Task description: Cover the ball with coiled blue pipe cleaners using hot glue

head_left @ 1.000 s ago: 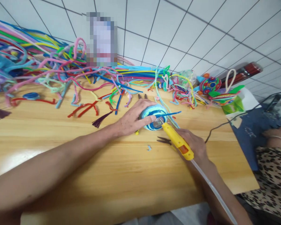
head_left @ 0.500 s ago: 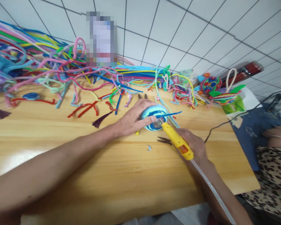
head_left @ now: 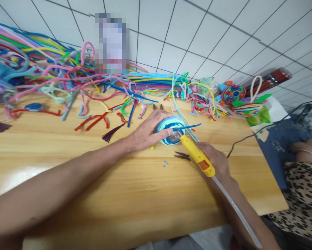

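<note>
My left hand point(head_left: 148, 132) is closed around a round object wound with blue and white pipe cleaners point(head_left: 171, 125), holding it down on the wooden table point(head_left: 93, 180). My right hand point(head_left: 215, 160) grips a yellow glue gun point(head_left: 197, 156) whose nozzle touches the front of the wound object. A clear glue stick point(head_left: 236, 211) juts back from the gun along my forearm. A dark blue pipe cleaner end point(head_left: 189, 126) sticks out to the right of the object.
A heap of coloured pipe cleaners point(head_left: 54, 76) runs along the tiled wall. Small scissors point(head_left: 182, 156) lie beside the gun. Finished coloured ornaments point(head_left: 239, 99) sit at the far right. A black cord point(head_left: 249, 139) trails off the table. Another person's arm point(head_left: 305, 151) rests at right.
Both my hands, the gun and the wound object stay in place. The other person's arm at the right edge has shifted slightly.
</note>
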{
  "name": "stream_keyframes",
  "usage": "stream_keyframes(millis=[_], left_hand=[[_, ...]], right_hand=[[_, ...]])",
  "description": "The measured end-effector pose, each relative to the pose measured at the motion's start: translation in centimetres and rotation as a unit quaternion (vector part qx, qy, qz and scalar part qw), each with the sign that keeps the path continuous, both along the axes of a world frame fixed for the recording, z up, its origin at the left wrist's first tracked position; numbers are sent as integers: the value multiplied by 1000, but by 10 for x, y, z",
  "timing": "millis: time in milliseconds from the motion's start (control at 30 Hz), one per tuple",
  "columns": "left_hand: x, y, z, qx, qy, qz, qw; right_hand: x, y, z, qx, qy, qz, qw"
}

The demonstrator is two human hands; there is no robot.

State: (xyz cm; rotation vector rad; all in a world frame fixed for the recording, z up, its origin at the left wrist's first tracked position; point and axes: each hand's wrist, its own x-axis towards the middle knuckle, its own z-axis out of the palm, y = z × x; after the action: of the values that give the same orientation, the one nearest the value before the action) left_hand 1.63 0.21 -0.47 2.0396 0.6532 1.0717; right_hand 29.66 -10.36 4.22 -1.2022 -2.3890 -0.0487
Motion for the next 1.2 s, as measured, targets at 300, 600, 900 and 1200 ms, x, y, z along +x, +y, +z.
stream_keyframes(millis=[300, 600, 900, 1200], left_hand=[[0, 1, -2, 11, -6, -1, 1000], [1, 1, -3, 21, -11, -1, 1000], [0, 2, -3, 25, -14, -4, 1000], [1, 1, -4, 25, -16, -1, 1000]], right_hand=[[-4, 0, -2, 9, 17, 12, 1000], [-1, -1, -4, 2, 30, 30, 999], [-1, -1, -1, 5, 13, 16, 1000], [0, -2, -4, -6, 19, 18, 1000]])
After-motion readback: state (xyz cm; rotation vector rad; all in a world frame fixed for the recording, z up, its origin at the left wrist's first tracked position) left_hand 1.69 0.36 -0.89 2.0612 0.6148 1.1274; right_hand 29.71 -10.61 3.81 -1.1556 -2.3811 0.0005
